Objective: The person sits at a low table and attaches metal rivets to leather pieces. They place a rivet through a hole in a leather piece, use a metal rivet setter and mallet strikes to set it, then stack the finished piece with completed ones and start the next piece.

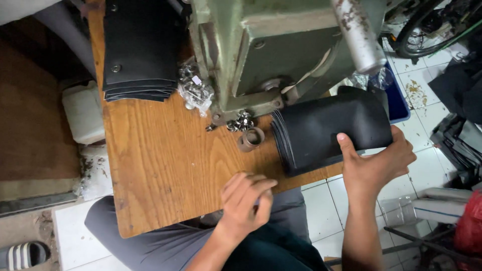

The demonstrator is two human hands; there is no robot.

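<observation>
The varnished, grain-streaked wooden tabletop (160,165) carries a curved stack of matt black leather-like sheets (329,130) on the right, a worn green-painted metal press (271,50) with a dull, rust-flecked steel handle (357,35) at the far side, and shiny metal rivets (241,122).

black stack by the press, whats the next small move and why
Probably peel the top sheet off the black stack toward the press: the right hand steadies the stack's edge, while the left hand rests curled on the table, apparently free.
</observation>
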